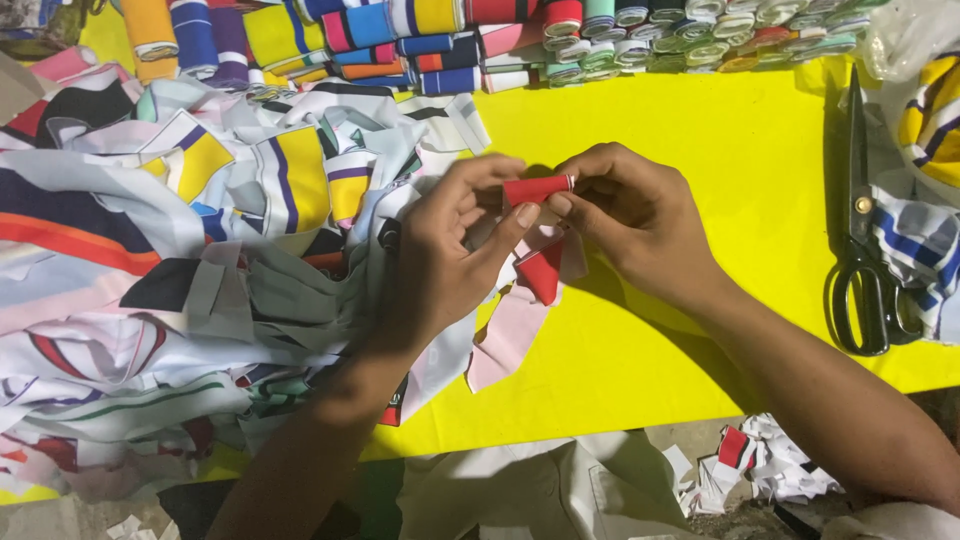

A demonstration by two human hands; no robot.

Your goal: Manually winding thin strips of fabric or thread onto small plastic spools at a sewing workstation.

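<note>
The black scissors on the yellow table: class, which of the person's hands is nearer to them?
Right. The right hand is closer to the scissors, which lie apart at the table's right edge; the left hand is farther, beside the fabric pile.

A yellow table (700, 180) is seen under everything. Black scissors (858, 240) are laid at its right side — closed, handles toward the near edge. Rolled fabric strips (480, 40) in many colours are lined along the far edge, and a heap of cut cloth pieces (150, 280) is spread on the left.
</note>
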